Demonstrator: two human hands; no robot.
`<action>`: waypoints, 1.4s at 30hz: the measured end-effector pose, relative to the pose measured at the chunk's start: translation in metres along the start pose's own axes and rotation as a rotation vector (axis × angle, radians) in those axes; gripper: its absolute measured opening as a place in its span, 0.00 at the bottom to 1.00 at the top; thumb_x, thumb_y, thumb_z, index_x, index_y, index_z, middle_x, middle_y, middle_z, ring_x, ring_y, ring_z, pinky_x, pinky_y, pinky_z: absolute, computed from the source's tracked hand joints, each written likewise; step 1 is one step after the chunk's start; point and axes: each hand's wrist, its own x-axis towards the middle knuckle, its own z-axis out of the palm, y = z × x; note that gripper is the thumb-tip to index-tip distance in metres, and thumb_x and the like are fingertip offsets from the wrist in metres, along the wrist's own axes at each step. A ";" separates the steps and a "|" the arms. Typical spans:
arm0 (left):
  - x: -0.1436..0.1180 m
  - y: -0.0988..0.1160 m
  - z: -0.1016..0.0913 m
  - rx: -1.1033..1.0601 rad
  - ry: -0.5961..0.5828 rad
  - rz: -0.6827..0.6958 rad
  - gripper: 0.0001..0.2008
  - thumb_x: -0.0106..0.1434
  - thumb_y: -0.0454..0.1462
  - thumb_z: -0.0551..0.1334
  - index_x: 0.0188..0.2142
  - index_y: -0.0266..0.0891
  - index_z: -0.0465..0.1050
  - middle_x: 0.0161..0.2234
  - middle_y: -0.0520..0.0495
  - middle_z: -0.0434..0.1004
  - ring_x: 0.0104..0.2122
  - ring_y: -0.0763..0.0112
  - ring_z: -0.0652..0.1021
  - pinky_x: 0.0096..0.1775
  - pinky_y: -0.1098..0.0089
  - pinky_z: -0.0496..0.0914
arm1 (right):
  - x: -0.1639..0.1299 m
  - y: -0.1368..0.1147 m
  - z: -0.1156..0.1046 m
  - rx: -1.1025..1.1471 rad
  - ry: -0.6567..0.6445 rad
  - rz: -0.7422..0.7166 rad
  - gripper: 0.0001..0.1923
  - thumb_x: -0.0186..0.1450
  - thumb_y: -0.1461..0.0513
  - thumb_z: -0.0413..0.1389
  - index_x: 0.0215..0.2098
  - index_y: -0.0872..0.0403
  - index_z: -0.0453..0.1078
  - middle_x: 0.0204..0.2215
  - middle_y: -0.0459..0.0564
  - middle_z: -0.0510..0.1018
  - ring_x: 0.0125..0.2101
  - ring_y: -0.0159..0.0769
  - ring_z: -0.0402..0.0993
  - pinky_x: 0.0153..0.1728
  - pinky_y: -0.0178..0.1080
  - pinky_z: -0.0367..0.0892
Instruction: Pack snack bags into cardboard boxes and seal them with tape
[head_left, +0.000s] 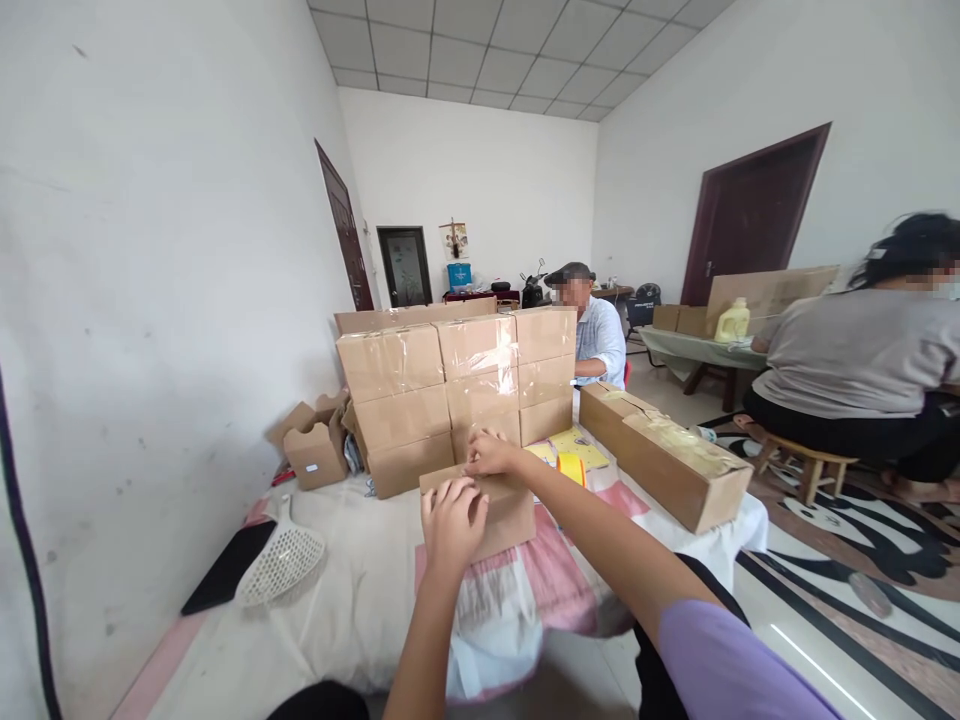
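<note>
A small brown cardboard box (507,520) sits on the cloth-covered table right in front of me. My left hand (452,515) rests on its left top edge, fingers bent and a little apart. Over the far side of the box top, my right hand (493,454) has its fingers drawn together; whatever is between the fingertips is too small to make out. A yellow tape roll (571,468) lies just right of the box. Behind it rises a stack of taped cardboard boxes (450,400), several in all.
A long taped carton (660,450) lies along the table's right side. At left are a white perforated scoop (283,560), a black flat object (225,570) and an open carton (315,455). One person (600,335) sits beyond the stack, another (877,350) on a stool at right.
</note>
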 end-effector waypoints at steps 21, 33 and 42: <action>-0.010 -0.017 0.007 -0.019 0.088 0.247 0.12 0.71 0.40 0.56 0.41 0.48 0.81 0.45 0.51 0.85 0.47 0.59 0.81 0.51 0.57 0.62 | -0.304 0.136 -0.007 0.398 0.867 0.375 0.19 0.65 0.47 0.56 0.43 0.52 0.73 0.43 0.57 0.80 0.45 0.49 0.77 0.46 0.50 0.74; -0.014 -0.020 0.013 -0.020 0.076 0.284 0.09 0.68 0.44 0.60 0.38 0.47 0.78 0.43 0.50 0.84 0.46 0.57 0.80 0.47 0.60 0.69 | -0.274 0.228 -0.057 0.281 0.955 0.760 0.48 0.53 0.56 0.62 0.67 0.59 0.49 0.65 0.69 0.56 0.67 0.60 0.54 0.63 0.53 0.60; -0.018 -0.042 0.009 -0.268 0.145 0.386 0.05 0.66 0.40 0.65 0.33 0.47 0.80 0.37 0.51 0.85 0.42 0.60 0.82 0.48 0.62 0.72 | -0.232 0.165 -0.046 0.298 0.732 0.236 0.45 0.60 0.55 0.64 0.69 0.56 0.52 0.68 0.63 0.58 0.69 0.52 0.54 0.67 0.51 0.56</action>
